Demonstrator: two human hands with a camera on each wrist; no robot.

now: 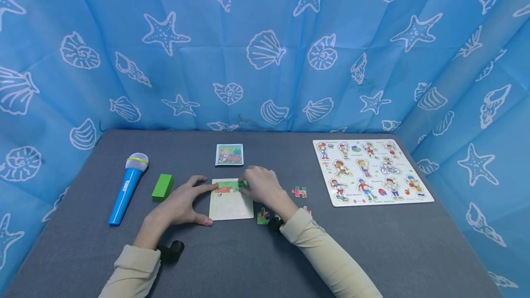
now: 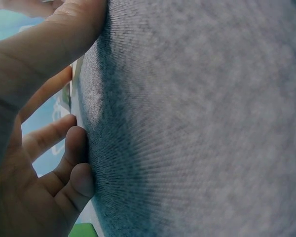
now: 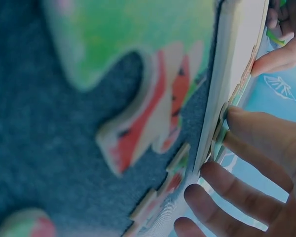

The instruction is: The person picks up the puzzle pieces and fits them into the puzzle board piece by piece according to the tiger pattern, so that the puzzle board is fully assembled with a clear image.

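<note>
A square puzzle tray point(image 1: 232, 209) lies mid-table with picture pieces point(image 1: 225, 187) along its far edge. My left hand point(image 1: 179, 203) is spread at its left side, index fingertip on the pieces at the far left corner and thumb by the near left corner. At the tray's far right corner, my right hand point(image 1: 263, 188) pinches a puzzle piece point(image 1: 243, 183) between thumb and fingers, mostly hidden by them. Loose puzzle pieces lie right of the tray: a green one point(image 1: 262, 216) close to the right wrist and a red-and-white one point(image 1: 300, 192) farther right.
A small picture card point(image 1: 229, 155) lies beyond the tray. To the left are a green block point(image 1: 163, 187) and a blue toy microphone point(image 1: 129, 188). A white board with sports figures point(image 1: 372, 174) lies at the right. A blue curtain point(image 1: 265, 82) hangs behind the table.
</note>
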